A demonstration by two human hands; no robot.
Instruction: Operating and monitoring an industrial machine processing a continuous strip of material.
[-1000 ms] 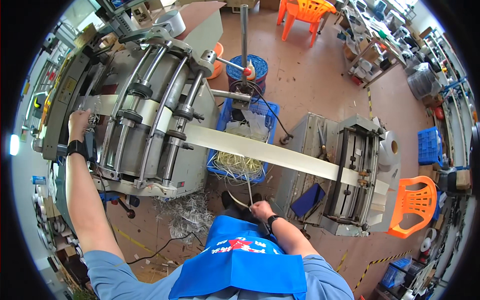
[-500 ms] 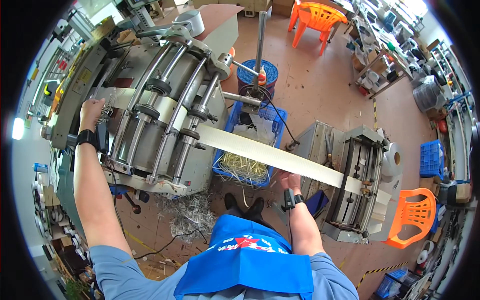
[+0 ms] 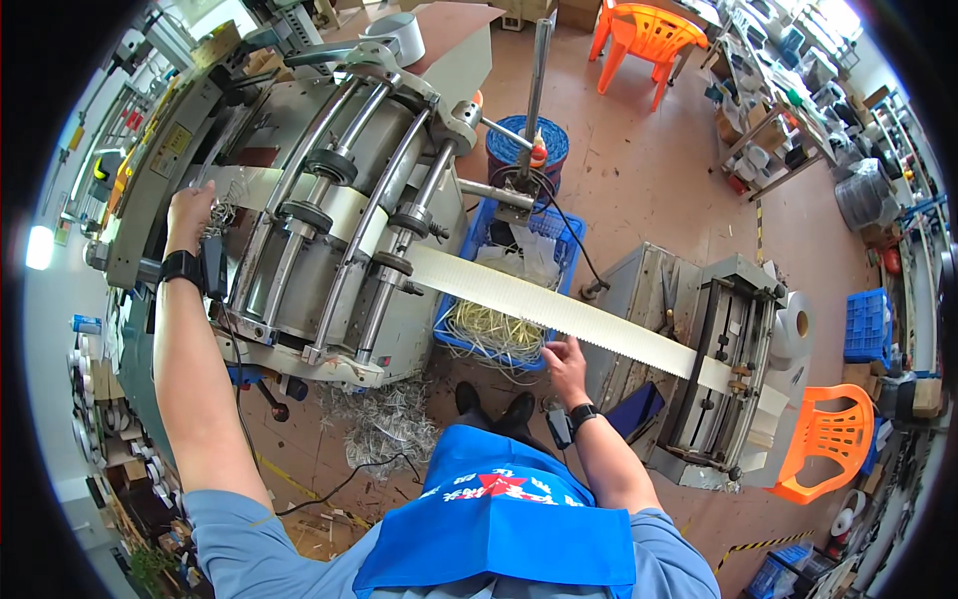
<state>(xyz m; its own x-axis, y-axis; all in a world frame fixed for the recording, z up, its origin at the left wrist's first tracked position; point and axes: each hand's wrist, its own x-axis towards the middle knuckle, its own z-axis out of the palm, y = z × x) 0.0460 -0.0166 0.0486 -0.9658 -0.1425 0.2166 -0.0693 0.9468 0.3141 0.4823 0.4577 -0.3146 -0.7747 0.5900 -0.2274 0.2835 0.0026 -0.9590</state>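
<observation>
My left hand [image 3: 188, 218] is closed at the far left end of the big roller machine [image 3: 329, 215], by a tangle of thin, shiny scrap strands [image 3: 226, 208] that it appears to grip. From the rollers, a long cream-white band [image 3: 539, 304] with a toothed near edge stretches right to a smaller slotted feeding unit [image 3: 714, 369]. Just below that toothed edge, my right hand [image 3: 567, 371] has its fingers curled together. Whether they pinch something or touch the band is too small to make out.
Under the band stands a blue crate [image 3: 574, 262] holding pale yellowish strips. More shredded scrap [image 3: 384, 429] lies on the floor by the machine. A metal post [image 3: 537, 85] rises beyond the crate, and orange chairs [image 3: 823, 434] stand right and far back. A cable trails across the floor.
My right hand has moved left along the band's near edge, and more of its fingers now show. The left hand stays by the scrap strands. The whole view has shifted slightly.
</observation>
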